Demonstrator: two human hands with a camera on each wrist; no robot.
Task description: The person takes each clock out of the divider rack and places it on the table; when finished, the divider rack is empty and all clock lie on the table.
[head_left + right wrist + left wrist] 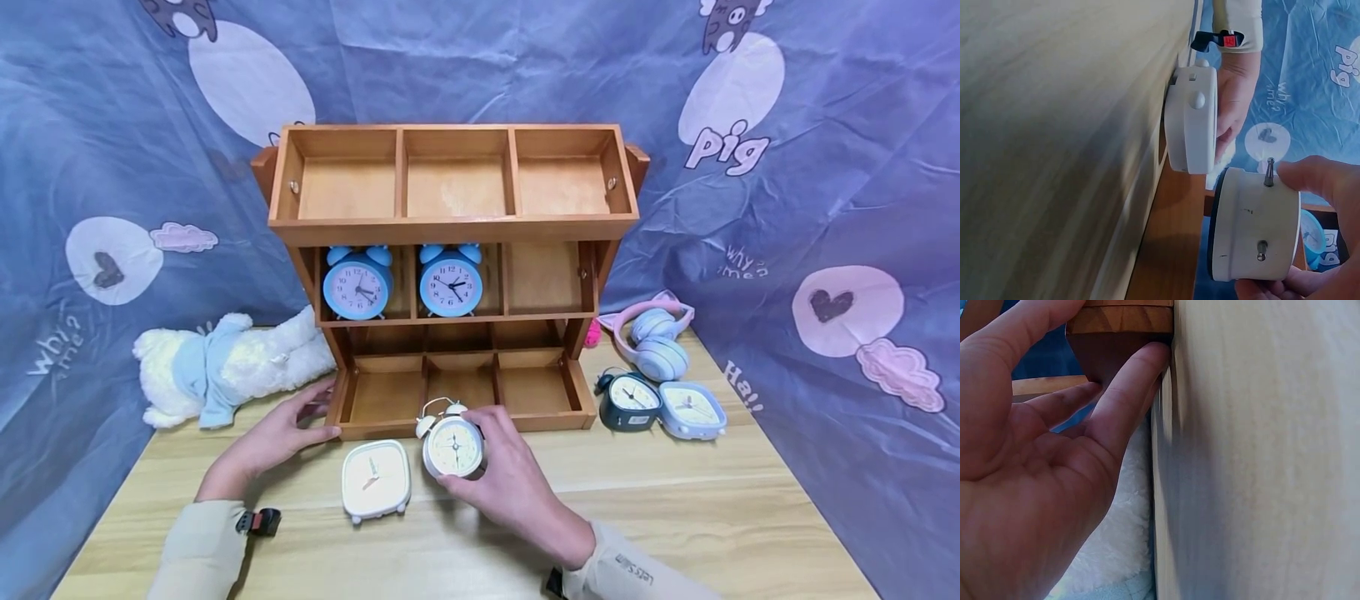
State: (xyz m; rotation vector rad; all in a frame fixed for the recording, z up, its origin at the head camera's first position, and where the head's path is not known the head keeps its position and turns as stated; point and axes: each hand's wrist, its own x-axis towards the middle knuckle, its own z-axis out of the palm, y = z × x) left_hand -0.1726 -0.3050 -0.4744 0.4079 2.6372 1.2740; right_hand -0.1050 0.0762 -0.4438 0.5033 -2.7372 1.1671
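My right hand [513, 479] grips a white twin-bell alarm clock [453, 447] by its sides, thumb low and fingers near a bell. In the right wrist view, the clock body [1254, 225] shows two small metal feet. My left hand [273, 437] touches the front left corner of a wooden shelf [453, 231], its fingers mostly straight in the left wrist view. Between the hands, a white square clock [377, 479] lies face up on the table. Two blue twin-bell clocks, a left one [357, 287] and a middle one [451, 286], stand in the shelf's middle tier.
Right of the shelf sit a dark green clock [630, 402], a pale blue square clock [692, 410] and cat-ear headphones [656, 337]. A white plush toy [255, 371] in a blue top lies at the left. Printed blue cloth [480, 62] hangs behind the table [675, 517].
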